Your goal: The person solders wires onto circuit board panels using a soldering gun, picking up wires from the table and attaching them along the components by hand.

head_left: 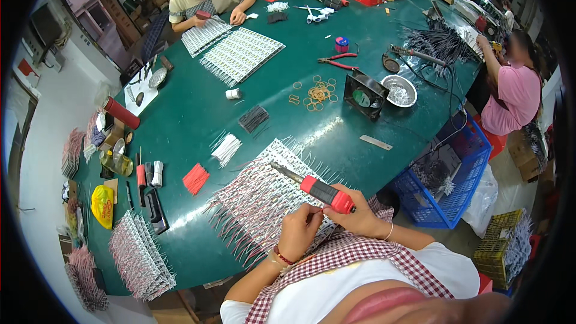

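In front of me on the green table lies a panel of small white circuit boards (pixel 264 189) with many thin wires fringing its edges. My right hand (pixel 360 213) is closed around the handle end of a red-and-black hand tool (pixel 327 194). Its narrow metal barrel points up and left over the panel; the exact kind of tool is unclear. At the near edge of the panel my left hand (pixel 300 228) has its thumb and fingers pinched together just left of the tool's handle. What the pinch holds, if anything, is too small to make out.
Beyond the panel lie red strips (pixel 195 179), white strips (pixel 226 149), black strips (pixel 254 119), rubber bands (pixel 321 93) and a small fan (pixel 365 95). A metal bowl (pixel 399 91) stands right of it. Stacked wired panels (pixel 141 258) lie left. Two people work across the table.
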### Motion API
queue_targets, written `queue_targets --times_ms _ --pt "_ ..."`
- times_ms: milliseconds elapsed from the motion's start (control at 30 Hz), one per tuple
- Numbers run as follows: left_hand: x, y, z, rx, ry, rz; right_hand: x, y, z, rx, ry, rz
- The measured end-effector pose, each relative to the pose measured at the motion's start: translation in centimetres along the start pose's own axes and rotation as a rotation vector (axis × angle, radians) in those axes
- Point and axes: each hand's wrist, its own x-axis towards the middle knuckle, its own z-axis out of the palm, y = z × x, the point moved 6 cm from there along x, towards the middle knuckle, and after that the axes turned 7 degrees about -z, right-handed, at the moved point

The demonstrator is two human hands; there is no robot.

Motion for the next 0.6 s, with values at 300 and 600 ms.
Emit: queue_targets --times_ms 300,600 --pt "-0.1 0.0 -0.1 -0.05 0.004 -0.02 -0.2 1.8 0.1 0.037 -0.091 0.076" --pt "0.0 1.0 0.1 -0.031 -0.013 0.011 -0.4 1.3 -0.5 -0.004 -0.032 -0.044"
